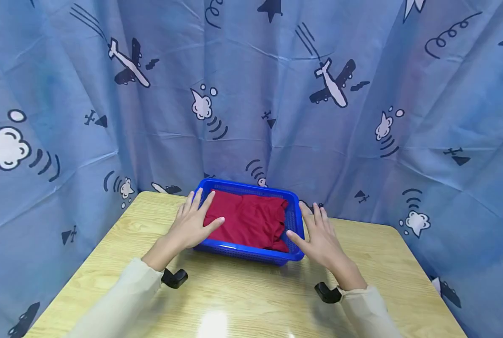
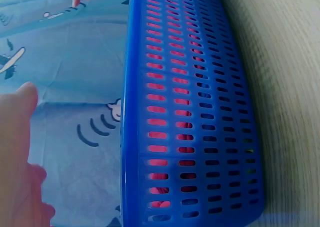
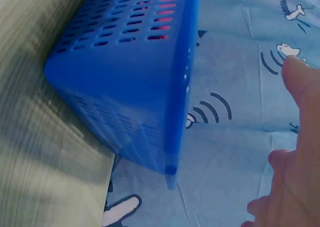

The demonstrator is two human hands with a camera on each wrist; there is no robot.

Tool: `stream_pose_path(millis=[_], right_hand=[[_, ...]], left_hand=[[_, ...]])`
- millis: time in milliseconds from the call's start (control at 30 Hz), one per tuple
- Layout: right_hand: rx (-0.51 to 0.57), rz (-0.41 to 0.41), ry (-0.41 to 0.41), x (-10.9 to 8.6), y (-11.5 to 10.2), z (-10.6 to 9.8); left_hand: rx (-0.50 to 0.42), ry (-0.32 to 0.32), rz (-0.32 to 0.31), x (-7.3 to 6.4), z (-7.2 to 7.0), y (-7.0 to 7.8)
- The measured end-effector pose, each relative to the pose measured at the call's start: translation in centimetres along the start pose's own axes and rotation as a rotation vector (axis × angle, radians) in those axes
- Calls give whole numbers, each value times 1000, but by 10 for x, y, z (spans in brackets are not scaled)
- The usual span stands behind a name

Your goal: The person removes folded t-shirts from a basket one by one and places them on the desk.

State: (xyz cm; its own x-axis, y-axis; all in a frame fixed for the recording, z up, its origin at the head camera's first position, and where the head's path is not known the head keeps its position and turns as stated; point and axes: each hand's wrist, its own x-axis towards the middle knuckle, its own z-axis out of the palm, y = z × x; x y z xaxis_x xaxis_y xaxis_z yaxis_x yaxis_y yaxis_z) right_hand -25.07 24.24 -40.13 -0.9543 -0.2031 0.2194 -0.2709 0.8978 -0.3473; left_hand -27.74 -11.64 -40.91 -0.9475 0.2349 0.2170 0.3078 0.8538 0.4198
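A blue plastic basket (image 1: 251,251) with slotted sides stands at the back of the table, and a dark red cloth (image 1: 245,218) lies crumpled inside it. Over the basket's left end is my left hand (image 1: 191,224), fingers spread and straight, overlapping the rim in the head view. My right hand (image 1: 319,234) is at the right end, its thumb reaching across the rim and its fingers straight. In both wrist views, the hands stand apart from the basket's wall (image 2: 190,112) and hold nothing. Red shows through the slots.
The pale wooden table (image 1: 251,295) extends in front of the basket and to both sides. Close behind the basket hangs a blue curtain (image 1: 243,150) printed with planes and clouds, which also surrounds the left and right sides. Black wrist mounts (image 1: 174,278) stick out below both sleeves.
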Motion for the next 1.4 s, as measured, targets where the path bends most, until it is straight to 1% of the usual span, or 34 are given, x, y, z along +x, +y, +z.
stream_pose_path(millis=[167, 233, 267, 400, 500, 567, 633, 700, 767, 833, 900, 1000, 1133, 1267, 1400], right_hand=[[34, -37, -51, 4, -3, 1], [70, -50, -76, 7, -5, 1], [95, -49, -92, 8, -6, 1], [235, -83, -146, 18, -9, 3], [382, -74, -227, 28, -12, 1], [489, -29, -289, 35, -14, -1], [611, 61, -359, 42, -17, -2], [731, 149, -408, 47, -19, 1], [843, 229, -438, 53, -20, 4], [925, 301, -448, 57, -21, 8], [979, 358, -452, 60, -22, 11], [1059, 431, -449, 65, -21, 15], [1147, 498, -468, 70, -18, 20], [1166, 548, -490, 73, -17, 24], [1174, 580, -500, 77, -16, 26]], left_hand=[[-76, -63, -4, 9, -3, 3], [-123, -103, -7, 11, -5, 3], [-156, -133, -12, 12, -7, 3], [-286, -233, -7, 18, -12, -2], [-380, -306, -39, 27, -13, -6], [-444, -350, -95, 32, -13, -8], [-500, -390, -159, 37, -13, -10], [-553, -424, -212, 40, -10, -12], [-588, -449, -250, 42, -8, -14], [-608, -467, -277, 44, -7, -15], [-619, -473, -298, 46, -5, -17], [-612, -480, -331, 49, -4, -18], [-567, -503, -387, 50, -4, -17], [-544, -527, -426, 50, -5, -14], [-581, -531, -441, 54, -4, -13]])
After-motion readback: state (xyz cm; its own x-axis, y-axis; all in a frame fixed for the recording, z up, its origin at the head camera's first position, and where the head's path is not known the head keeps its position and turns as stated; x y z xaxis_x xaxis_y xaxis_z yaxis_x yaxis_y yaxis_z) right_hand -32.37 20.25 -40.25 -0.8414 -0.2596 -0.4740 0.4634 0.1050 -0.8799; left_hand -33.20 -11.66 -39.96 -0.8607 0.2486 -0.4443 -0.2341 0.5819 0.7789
